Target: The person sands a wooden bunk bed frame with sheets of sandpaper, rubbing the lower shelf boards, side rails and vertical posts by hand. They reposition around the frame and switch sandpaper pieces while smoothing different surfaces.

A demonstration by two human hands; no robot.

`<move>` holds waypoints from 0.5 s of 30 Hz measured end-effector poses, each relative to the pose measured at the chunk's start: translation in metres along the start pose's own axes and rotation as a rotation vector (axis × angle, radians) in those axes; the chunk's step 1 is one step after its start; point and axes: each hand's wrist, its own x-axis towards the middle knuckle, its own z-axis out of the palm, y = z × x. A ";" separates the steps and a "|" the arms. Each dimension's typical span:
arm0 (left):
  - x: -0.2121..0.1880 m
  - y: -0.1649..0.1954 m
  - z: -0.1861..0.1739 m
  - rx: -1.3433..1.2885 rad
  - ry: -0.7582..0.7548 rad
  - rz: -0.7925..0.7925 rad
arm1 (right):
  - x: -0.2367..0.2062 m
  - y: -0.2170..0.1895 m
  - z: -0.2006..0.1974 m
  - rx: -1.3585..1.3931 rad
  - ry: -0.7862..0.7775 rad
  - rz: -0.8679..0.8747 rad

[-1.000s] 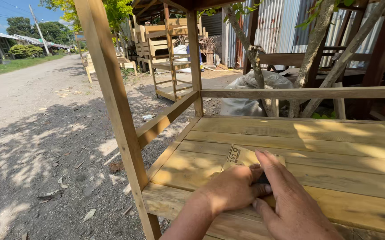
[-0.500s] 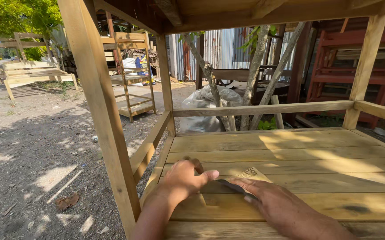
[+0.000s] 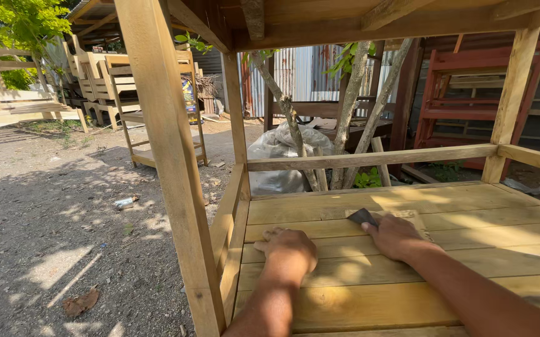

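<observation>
Right grip (image 3: 394, 236) presses sandpaper (image 3: 385, 218) beside wooden post (image 3: 169, 156).

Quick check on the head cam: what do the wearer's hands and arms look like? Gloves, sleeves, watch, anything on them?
Both bare. The left hand and right hand have no gloves, and no rings show. Both forearms are uncovered as far as the frame shows: no sleeves, watch, wristband or bracelet. No cables, tape or markings on either arm.
</observation>
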 end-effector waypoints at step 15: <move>-0.022 -0.011 0.010 -0.104 0.093 0.063 | 0.031 0.060 -0.029 -0.025 0.045 0.174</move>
